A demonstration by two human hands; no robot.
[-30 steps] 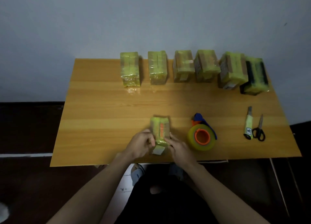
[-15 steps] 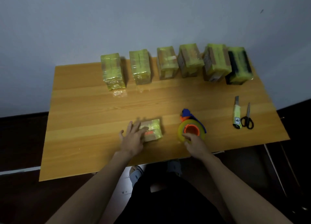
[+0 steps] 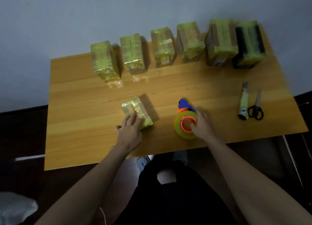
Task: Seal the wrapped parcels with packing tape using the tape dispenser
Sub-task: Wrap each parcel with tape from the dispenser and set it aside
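Note:
A small parcel [image 3: 135,110] wrapped in yellow-green tape lies flat near the table's front middle. My left hand [image 3: 129,132] rests on its near end with straight fingers. To its right sits the tape dispenser [image 3: 184,119], a yellow tape roll on an orange hub with a blue handle. My right hand [image 3: 202,124] grips the roll, thumb in the orange hub and fingers curled over the far side. Several more wrapped parcels [image 3: 135,53] stand in a row along the table's back edge.
A utility knife [image 3: 243,102] and black scissors [image 3: 256,107] lie side by side at the right of the wooden table [image 3: 76,123]. A grey wall rises behind the table. My legs and the dark floor show below the front edge.
My left hand laid the parcel flat and turned it, staying on top. My right hand left the parcel, reached the tape dispenser and closed around the roll. The view shifted.

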